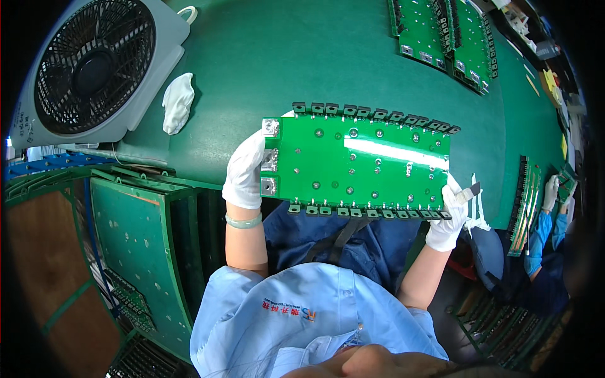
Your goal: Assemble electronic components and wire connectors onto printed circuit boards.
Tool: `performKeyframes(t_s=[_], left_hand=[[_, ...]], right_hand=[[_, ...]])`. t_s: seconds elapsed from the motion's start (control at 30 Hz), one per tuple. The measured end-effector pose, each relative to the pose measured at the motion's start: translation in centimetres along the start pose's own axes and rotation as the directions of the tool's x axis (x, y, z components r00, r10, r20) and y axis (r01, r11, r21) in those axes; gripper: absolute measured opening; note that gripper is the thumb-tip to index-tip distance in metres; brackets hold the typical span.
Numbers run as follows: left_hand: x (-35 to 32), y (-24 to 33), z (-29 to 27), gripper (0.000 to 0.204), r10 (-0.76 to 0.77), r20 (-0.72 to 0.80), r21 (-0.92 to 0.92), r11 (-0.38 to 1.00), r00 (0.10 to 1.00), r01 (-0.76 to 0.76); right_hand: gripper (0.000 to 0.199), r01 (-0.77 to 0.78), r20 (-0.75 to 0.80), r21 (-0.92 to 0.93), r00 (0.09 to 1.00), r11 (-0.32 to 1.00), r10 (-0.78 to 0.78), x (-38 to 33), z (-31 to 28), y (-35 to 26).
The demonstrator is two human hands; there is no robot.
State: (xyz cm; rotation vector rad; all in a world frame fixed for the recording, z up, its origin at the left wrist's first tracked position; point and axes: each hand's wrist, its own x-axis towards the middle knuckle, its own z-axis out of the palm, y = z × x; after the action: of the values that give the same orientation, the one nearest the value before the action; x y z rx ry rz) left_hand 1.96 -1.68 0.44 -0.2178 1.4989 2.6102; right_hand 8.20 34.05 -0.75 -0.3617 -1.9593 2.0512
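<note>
A long green circuit board (391,183) is held up level in front of my chest. Rows of black transistors line both its long edges, and bare metal terminals sit at its left end. My left hand (244,173), in a white glove, grips that left end, its fingers mostly hidden behind the board. My right hand (449,222), gloved too, is closed on the lower right corner. From its fingers sticks out a small flat grey piece (467,193), whose kind I cannot make out. Solder joints dot the face turned up, and a bright light streak crosses it.
On the green table (271,57) stand a grey box fan (165,47) at the far left and a crumpled white glove (178,104). More circuit boards (423,31) lie at the far right. At right, another person's gloved hands (551,192) handle a board. A green rack (135,246) stands at left.
</note>
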Motion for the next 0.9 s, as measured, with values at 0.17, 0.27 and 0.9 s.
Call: performKeyframes(t_s=[0.17, 0.27, 0.9], left_hand=[[-0.6, 0.2, 0.3, 0.063, 0.034, -0.045, 0.062, 0.998, 0.998, -0.031], [-0.5, -0.4, -0.2, 0.075, 0.077, 0.057, -0.023, 0.997, 0.995, -0.076], [-0.6, -0.6, -0.5, 0.060, 0.077, 0.131, -0.107, 0.992, 0.988, -0.063]], right_hand=[[0.042, -0.182, 0.106, 0.105, 0.980, 0.978, 0.171, 0.3, -2.2, -0.1], [0.038, -0.164, 0.106, 0.193, 0.984, 0.967, 0.146, 0.2, -2.1, -0.2], [0.041, -0.139, 0.076, 0.130, 0.989, 0.982, 0.130, 0.1, -2.8, 0.3]])
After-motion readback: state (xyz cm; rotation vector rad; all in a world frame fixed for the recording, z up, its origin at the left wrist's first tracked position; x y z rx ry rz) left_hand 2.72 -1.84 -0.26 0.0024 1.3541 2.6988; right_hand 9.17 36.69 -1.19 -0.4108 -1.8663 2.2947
